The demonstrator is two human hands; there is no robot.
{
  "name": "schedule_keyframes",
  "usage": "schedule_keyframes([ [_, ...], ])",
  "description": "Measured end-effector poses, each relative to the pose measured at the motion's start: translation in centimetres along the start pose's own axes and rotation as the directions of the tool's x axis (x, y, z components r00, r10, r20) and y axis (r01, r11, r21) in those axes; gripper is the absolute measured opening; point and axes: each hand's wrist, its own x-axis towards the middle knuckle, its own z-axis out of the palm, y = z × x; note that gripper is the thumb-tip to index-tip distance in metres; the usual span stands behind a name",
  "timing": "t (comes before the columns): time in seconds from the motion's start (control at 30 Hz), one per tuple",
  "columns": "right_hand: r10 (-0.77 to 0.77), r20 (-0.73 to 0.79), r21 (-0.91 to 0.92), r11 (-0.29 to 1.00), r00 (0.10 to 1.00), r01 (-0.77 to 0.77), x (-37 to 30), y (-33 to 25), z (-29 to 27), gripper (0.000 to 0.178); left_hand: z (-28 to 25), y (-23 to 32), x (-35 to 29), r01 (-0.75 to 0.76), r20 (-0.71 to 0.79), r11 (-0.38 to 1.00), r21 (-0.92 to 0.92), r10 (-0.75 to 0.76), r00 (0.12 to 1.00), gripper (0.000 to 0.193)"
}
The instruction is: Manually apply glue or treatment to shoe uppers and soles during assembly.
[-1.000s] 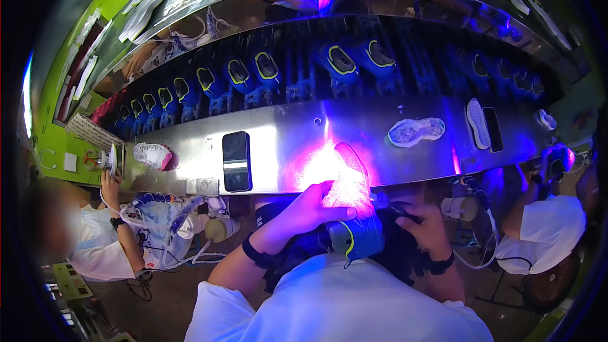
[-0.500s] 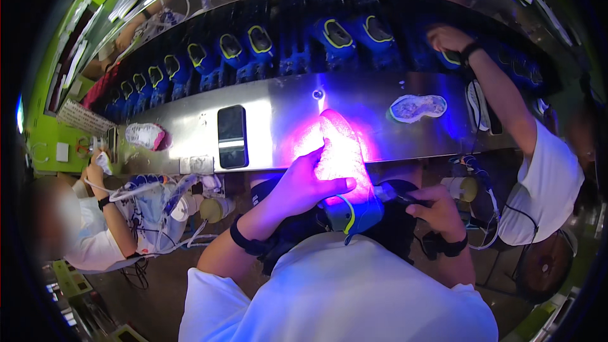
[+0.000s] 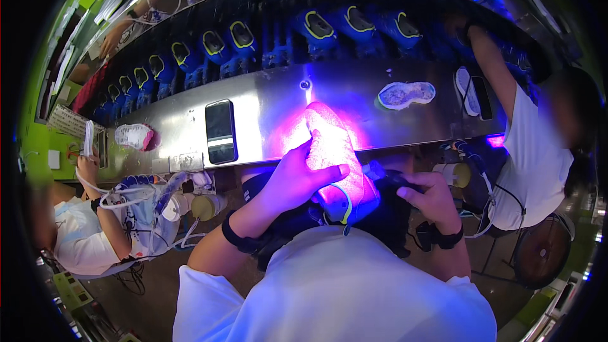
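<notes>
My left hand is wrapped round a blue shoe with a yellow-green collar, thumb across its side. The shoe is tilted, toe toward the bench and collar toward my body, and its lit surface glows pink and white. My right hand is closed round the dark handle of a brush. The brush's bluish tip is beside the shoe's right edge; whether it touches is unclear. A small round fitting on the metal bench stands just past the toe.
Several blue shoes line a dark rack behind the bench. A black phone, a pale sole and a white-and-pink sole lie on the bench. Co-workers sit left and right; one's arm reaches toward the rack.
The whole view has shifted slightly, moving the bench up and left. At the right, the co-worker's hand has moved off a shoe on the rack. My grip on shoe and brush is unchanged.
</notes>
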Motion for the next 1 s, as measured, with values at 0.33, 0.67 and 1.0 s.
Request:
schedule_keyframes([
  [0.33,-0.076,-0.049,-0.176,0.982,0.996,0.066,-3.6,3.2,-2.5,0.030,2.2,2.1,0.5,0.112,-0.018,0.989,-0.095,-0.114,0.993,0.097],
  [0.67,-0.312,-0.061,-0.329,0.903,0.948,0.276,-2.7,-2.3,-2.6,0.031,0.8,0.9,-2.4,0.454,0.279,0.656,-0.602,-0.361,0.890,0.046],
  [1.0,-0.409,0.004,-0.462,0.809,0.912,0.365,0.4,-6.6,0.6,0.039,-1.9,-1.9,-4.9,0.512,0.483,0.091,-0.854,-0.226,0.846,0.064],
])
